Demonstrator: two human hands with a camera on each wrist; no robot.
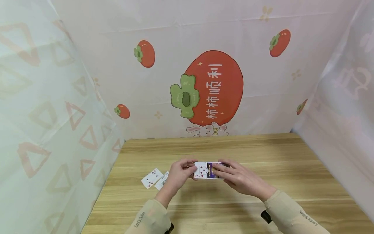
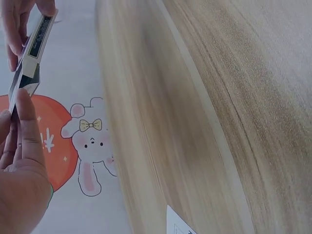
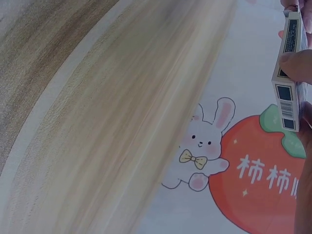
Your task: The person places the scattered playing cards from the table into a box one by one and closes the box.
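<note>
**Inspector:** What was the item in hand, and where was it located?

**Operator:** A card box (image 1: 215, 170), purple-faced, was held just above the wooden table (image 1: 263, 156), near its middle and toward the near side. A playing card (image 1: 201, 170), a seven of diamonds, protruded from the box's left end, face up. In the right wrist view the box (image 3: 288, 73) showed its narrow side with a barcode panel. In the left wrist view the box (image 2: 33, 53) appeared edge-on, with printed text on that edge.

**Inspector:** State the condition of each hand.

**Operator:** The left hand (image 1: 181, 174) pinched the left edge of the protruding card, fingers curled round it. The right hand (image 1: 239, 178) gripped the box from the right, its fingers laid across the purple face and its thumb below. Both hands carried an object. Both arms wore pale beige sleeves with lettering at the cuff.

**Inspector:** Other items on the table?

**Operator:** Two loose cards lay to the left of the left hand, well apart from the box. The first loose card (image 1: 152, 178) lay face up with red pips. The second loose card (image 1: 162, 180) lay just beside it on the right, partly hidden by the left wrist; its value could not be read.

**Inspector:** Surroundings?

**Operator:** A backdrop sheet (image 1: 213, 87) stood behind the table, printed with red persimmons and a white rabbit (image 1: 208, 130) at its lower edge. Translucent sheets closed off both sides.
</note>
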